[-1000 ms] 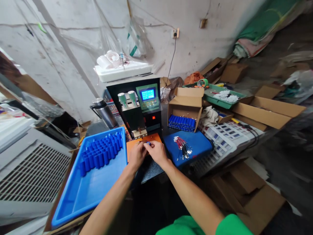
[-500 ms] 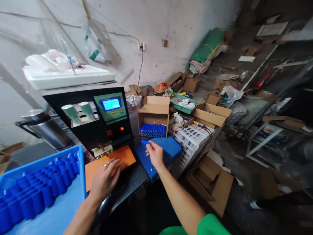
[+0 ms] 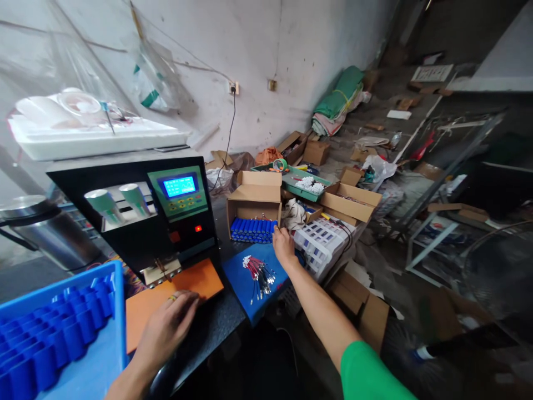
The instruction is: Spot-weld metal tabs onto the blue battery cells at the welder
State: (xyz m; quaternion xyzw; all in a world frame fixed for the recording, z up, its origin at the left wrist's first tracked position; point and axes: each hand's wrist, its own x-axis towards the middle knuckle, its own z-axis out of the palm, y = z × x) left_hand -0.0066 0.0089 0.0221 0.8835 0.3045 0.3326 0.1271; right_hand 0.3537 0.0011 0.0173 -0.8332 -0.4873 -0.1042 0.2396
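Observation:
My left hand point(image 3: 170, 322), with a ring on one finger, rests on an orange board point(image 3: 139, 316) in front of a black spot-welder-like machine point(image 3: 210, 222) with a lit display. Its fingers lie loosely on the board, holding nothing visible. My right hand point(image 3: 283, 245) reaches to the right front corner of an open cardboard box point(image 3: 255, 193). Its fingers are closed together beside the stacked blue battery cells point(image 3: 252, 226) in that box; anything between them is hidden. Below lies a bundle of red and black wire leads point(image 3: 259, 272) on a blue surface point(image 3: 237, 278).
A blue tray point(image 3: 121, 311) holding rows of blue cylinders stands at left. Behind it is a steel jug point(image 3: 62, 233). A white plastic basket point(image 3: 322, 244), a green tray point(image 3: 310, 195) and another cardboard box point(image 3: 353, 205) sit at right. More boxes lie on the floor.
My right hand has moved right and forward from above the blue surface to the box of cells, uncovering the wire leads. The blue cell it held no longer shows separately. The view has shifted.

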